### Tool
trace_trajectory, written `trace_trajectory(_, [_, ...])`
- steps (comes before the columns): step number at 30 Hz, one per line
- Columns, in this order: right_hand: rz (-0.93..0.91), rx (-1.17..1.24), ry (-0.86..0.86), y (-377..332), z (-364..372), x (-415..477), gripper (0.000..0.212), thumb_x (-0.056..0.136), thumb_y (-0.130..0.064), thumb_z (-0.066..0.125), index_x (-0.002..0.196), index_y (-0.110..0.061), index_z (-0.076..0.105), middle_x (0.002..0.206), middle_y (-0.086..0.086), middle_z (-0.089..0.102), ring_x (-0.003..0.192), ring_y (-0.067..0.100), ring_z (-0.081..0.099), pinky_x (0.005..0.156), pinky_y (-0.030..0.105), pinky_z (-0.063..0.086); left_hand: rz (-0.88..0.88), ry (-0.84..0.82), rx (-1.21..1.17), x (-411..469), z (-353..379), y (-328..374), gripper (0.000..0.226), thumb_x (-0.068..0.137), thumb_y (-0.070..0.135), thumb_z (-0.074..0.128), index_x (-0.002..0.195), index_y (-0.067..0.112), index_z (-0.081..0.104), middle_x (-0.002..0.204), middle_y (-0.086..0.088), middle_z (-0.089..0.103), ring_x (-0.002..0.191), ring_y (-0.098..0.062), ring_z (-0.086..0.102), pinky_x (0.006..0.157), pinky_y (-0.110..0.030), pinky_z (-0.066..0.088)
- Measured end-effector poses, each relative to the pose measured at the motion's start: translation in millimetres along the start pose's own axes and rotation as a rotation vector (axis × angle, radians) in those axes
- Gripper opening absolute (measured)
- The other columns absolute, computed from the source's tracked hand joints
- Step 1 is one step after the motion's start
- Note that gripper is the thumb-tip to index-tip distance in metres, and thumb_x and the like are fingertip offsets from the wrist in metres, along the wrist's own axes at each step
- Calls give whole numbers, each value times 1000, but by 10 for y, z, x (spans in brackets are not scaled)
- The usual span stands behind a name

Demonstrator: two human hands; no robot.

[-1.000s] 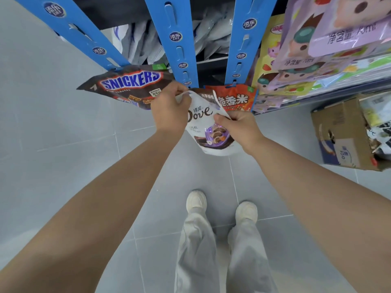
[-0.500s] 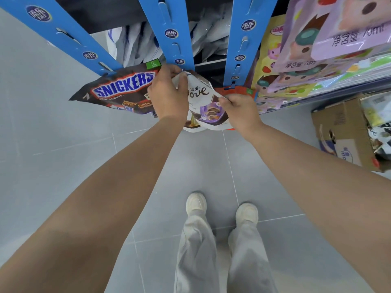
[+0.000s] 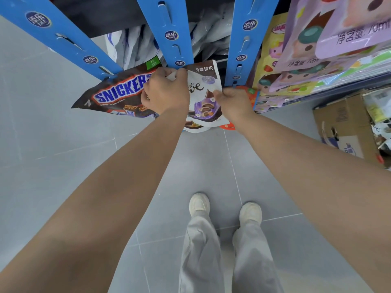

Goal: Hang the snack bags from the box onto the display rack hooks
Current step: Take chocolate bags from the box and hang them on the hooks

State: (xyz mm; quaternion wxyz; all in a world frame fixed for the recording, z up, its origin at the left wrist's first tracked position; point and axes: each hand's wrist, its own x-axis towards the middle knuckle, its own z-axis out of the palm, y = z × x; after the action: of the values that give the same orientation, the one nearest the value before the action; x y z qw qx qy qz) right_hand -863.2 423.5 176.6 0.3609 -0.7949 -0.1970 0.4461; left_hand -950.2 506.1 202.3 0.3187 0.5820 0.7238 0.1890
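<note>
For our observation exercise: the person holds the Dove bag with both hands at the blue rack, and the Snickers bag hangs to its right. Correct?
Not quite: the head view shows the Snickers bag hanging left of the Dove bag. The left hand and right hand do hold it.

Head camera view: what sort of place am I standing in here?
Probably a shop aisle or mock retail display: blue slotted rack uprights, a Snickers bag and pastel snack bags hanging there, and an open cardboard box of stock on the tiled floor.
</note>
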Motion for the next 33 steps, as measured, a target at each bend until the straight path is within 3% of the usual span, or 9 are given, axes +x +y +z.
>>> trace_trajectory(5, [52,-76,-18,-38,-3,79,36,97,-21,45,99,9,64,86,20,58,80,25,51,73,30,41,-135,-128,-19,52,-16,38,22,88,45,48,75,26,50,100,5,56,118,-19,43,111,-42,21])
trace_trajectory(10, [209,20,-31,-16,2,98,33,96,-21,49,63,-19,50,58,-2,40,53,11,35,52,20,30,-73,-129,-20,56,-33,-66,34,88,40,41,58,24,43,86,-1,55,100,-25,49,102,-47,34])
trace_trajectory(12, [240,42,-50,-22,29,89,24,96,-22,49,77,-14,60,68,1,51,62,16,46,60,25,43,-28,-114,-38,57,-33,-153,34,82,39,39,53,22,40,74,-4,51,88,-28,51,95,-51,41])
trace_trajectory(14, [264,27,-76,-8,62,71,28,96,-23,47,109,-4,62,95,11,62,85,21,54,75,27,44,55,-100,-11,63,-39,-225,31,80,35,40,59,15,52,76,-10,56,88,-30,54,88,-48,46])
trace_trajectory(16, [311,30,-107,-3,78,15,34,98,-21,42,123,-1,54,122,17,59,105,27,57,79,29,42,134,-100,67,53,-58,-278,29,85,28,45,88,10,68,95,-12,65,100,-29,57,84,-39,48])
trace_trajectory(18, [326,-3,-144,15,74,-42,36,100,-20,37,129,-3,49,133,16,52,120,31,50,88,34,43,162,-96,114,49,-92,-316,30,88,22,49,110,14,67,112,-9,63,108,-26,55,82,-35,47])
trace_trajectory(23, [318,11,-192,51,12,-198,35,98,-18,42,132,-9,48,134,12,52,104,21,50,97,37,40,164,-115,121,38,-258,-361,38,86,19,49,123,17,60,121,-6,61,117,-24,52,89,-40,49])
trace_trajectory(30, [398,163,-170,-12,-214,-534,34,93,-26,51,125,-18,54,128,8,57,120,26,52,84,38,37,175,-338,320,-200,-440,-195,35,88,22,53,122,17,56,126,-5,56,117,-24,52,91,-37,45])
trace_trajectory(33, [399,234,-141,1,-453,-776,33,92,-22,53,123,-13,54,129,11,58,121,26,53,91,43,39,247,-391,345,-453,-467,39,30,88,19,49,117,16,58,122,-6,60,112,-26,55,89,-35,46])
